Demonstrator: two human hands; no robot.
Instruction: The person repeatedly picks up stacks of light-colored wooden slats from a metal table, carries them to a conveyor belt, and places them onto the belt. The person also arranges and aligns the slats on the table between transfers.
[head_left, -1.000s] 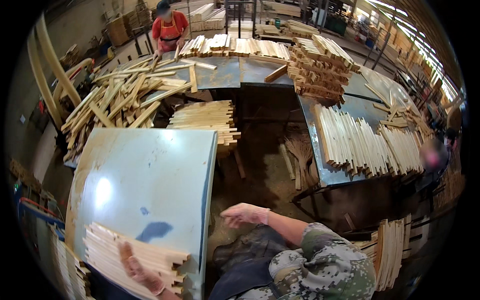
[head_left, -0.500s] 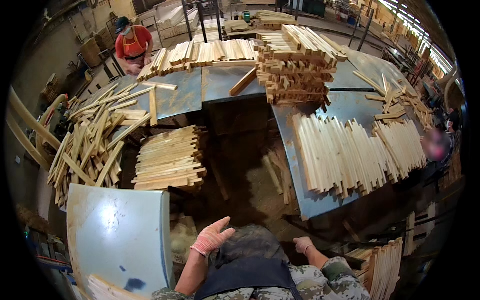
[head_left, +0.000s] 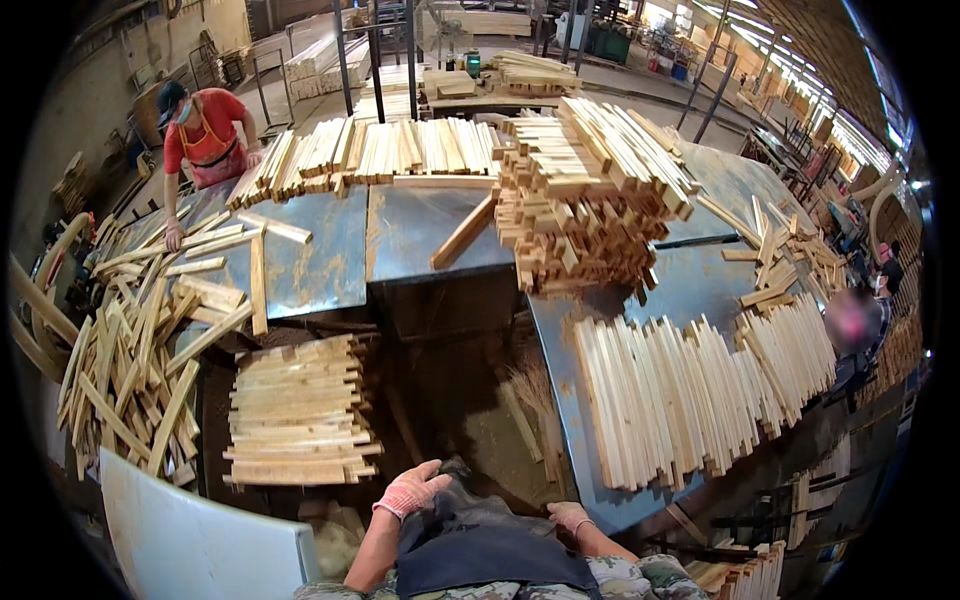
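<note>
My left hand (head_left: 412, 490), in a light pinkish work glove, is over my dark apron (head_left: 490, 550) at the bottom middle. Its fingers are stretched out and hold nothing. On the apron's other side is my right hand (head_left: 571, 517), gloved too, with its fingers loosely bent and nothing visible in them. Ahead and to the left of my left hand lies a stack of wooden strips (head_left: 300, 410). Beyond my right hand, a row of pale wooden strips (head_left: 660, 400) lies side by side on a blue-grey metal table (head_left: 560, 400).
Loose strips (head_left: 135, 370) are heaped at the left. A tall crosswise stack (head_left: 580, 220) stands on the far table. A co-worker in red (head_left: 205, 140) leans over wood at the far left; another person (head_left: 880, 290) is at the right edge. A pale panel (head_left: 200, 540) rises at the lower left.
My view has tilted up and shifted, so the tables sit lower in the picture. My left hand's fingers have drawn closer together. The co-worker in red now reaches a hand to the loose strips.
</note>
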